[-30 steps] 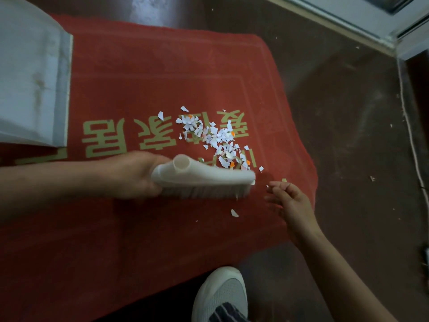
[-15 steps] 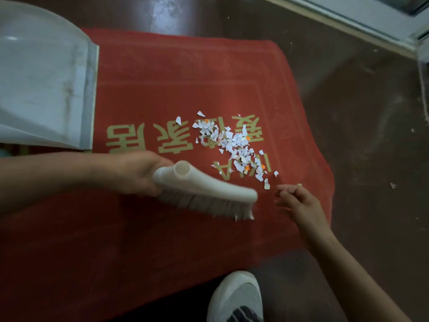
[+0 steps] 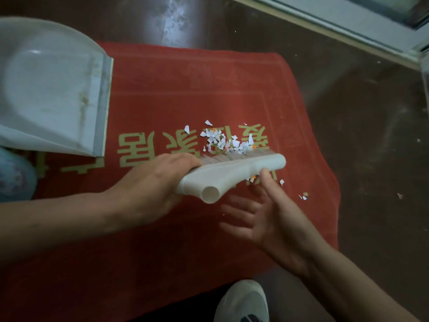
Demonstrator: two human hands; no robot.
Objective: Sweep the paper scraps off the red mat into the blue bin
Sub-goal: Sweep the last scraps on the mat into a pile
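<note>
Left hand (image 3: 148, 189) holds brush (image 3: 232, 173) against scraps (image 3: 222, 140) on red mat (image 3: 185, 89)

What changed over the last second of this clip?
The left hand pushed the brush away from the person into the paper scraps, tipping its bristles toward them. The right hand opened and drew in beside the brush. The dustpan stayed beside the red mat; the grip on the brush held.
</note>
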